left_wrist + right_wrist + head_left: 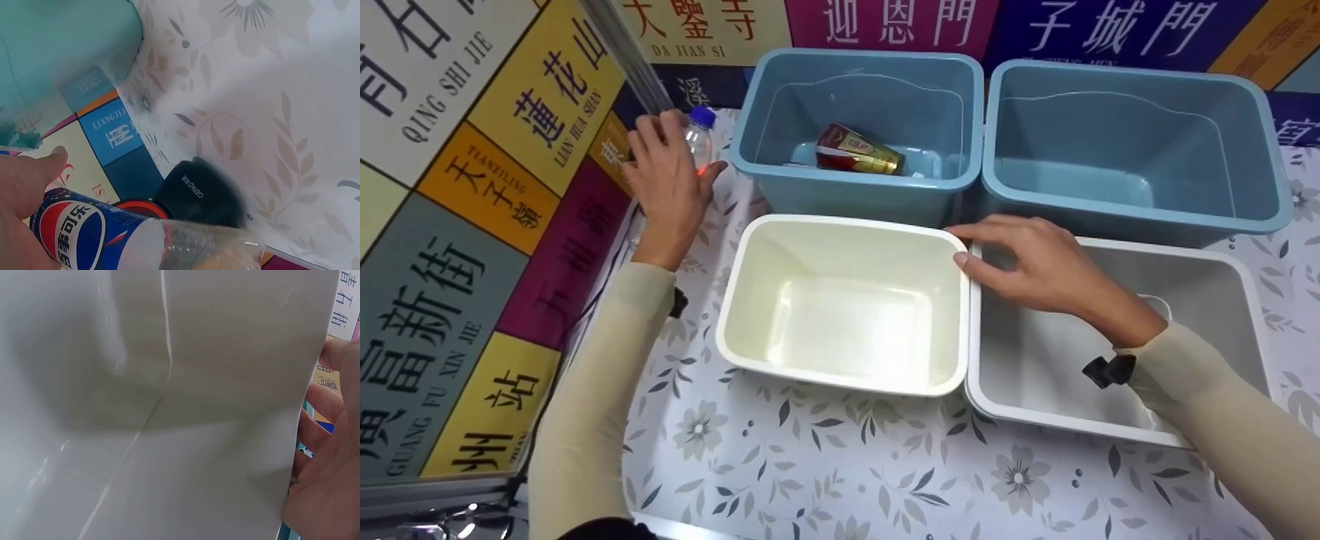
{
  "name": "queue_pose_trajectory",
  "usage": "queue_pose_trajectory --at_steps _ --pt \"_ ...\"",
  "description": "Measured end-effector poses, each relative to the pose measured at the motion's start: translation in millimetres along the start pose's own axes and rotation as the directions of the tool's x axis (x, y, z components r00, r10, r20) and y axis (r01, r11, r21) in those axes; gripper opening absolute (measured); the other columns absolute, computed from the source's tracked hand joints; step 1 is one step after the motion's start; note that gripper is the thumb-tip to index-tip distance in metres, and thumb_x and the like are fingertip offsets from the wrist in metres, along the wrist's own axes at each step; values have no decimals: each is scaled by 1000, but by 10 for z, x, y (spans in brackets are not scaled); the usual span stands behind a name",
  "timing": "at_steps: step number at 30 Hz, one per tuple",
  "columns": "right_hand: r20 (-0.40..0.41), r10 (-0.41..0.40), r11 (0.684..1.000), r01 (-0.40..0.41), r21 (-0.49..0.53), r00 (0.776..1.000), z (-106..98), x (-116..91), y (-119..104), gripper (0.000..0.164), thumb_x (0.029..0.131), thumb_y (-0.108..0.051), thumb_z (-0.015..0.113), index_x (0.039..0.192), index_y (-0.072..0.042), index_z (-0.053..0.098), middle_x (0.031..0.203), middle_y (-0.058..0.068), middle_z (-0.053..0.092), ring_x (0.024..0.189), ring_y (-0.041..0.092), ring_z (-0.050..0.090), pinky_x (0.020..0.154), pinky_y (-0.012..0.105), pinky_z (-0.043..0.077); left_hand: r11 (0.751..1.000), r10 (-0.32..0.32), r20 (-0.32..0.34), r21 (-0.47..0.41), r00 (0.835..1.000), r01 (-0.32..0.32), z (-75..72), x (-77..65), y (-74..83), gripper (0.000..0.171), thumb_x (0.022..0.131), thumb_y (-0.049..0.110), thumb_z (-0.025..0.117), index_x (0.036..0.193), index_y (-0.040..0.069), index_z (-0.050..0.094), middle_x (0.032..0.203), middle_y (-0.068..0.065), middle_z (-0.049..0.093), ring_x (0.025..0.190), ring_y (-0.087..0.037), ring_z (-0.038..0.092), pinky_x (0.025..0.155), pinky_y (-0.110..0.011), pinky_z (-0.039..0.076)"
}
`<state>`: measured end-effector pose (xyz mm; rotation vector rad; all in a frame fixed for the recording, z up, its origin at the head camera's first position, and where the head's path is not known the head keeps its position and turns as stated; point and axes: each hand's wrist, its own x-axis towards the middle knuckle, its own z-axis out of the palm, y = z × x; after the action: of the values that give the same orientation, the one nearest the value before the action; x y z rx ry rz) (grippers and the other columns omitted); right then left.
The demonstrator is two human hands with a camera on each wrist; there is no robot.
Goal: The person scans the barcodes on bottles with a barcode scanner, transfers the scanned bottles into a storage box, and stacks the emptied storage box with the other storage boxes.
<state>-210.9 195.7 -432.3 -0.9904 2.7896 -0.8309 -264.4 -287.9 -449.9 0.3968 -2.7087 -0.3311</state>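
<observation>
Near the far left corner of the table (810,457), the left hand (664,172) grasped a Pepsi bottle (140,242); the right hand (1039,262) pinched the cream bin (847,251) by its rim. Weak hold on slick plastic could drop the bottle.

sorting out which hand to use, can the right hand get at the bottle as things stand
Probably not: the left hand is at the bottle and hides part of it, while the right hand is at the cream bin's far right corner.

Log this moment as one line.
left hand: at bottle | right hand: touching rim of cream bin | red-gold container: in left blue bin
</observation>
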Motion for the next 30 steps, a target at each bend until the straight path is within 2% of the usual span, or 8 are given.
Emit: queue_pose_trajectory --at_steps 7,15,20,30 --pt "-4 -3 1000 3 -3 1000 5 0 -2 40 106 -46 66 144 -35 71 127 -2 77 115 22 72 90 52 56 1000 -17 -12 16 1000 17 -11 -5 -39 81 92 59 80 148 20 35 145 -13 42 134 -35 44 106 -58 50" --pt "-15 -24 1000 24 -2 1000 1 5 -3 39 106 -43 67 143 -34 72 125 -2 78 113 23 73 89 51 55 996 -62 -29 -71 998 60 -46 29 -83 87 89 61 83 147 16 36 137 -13 44 127 -34 48 93 -47 52" --pt "-16 -16 1000 16 -7 1000 -8 7 -6 39 106 -44 67 143 -33 72 125 -1 78 112 24 73 88 50 55 996 -59 -71 -75 996 53 -86 54 -113 87 88 63 83 145 14 38 136 -13 44 129 -32 49 93 -44 55" --pt "-17 -10 1000 10 -4 1000 4 0 -11 39 105 -44 68 143 -35 72 127 -2 77 114 24 73 87 50 55 990 -103 -63 -100 993 97 -148 62 -152 94 85 75 76 146 16 34 139 -10 42 132 -28 49 96 -43 59"
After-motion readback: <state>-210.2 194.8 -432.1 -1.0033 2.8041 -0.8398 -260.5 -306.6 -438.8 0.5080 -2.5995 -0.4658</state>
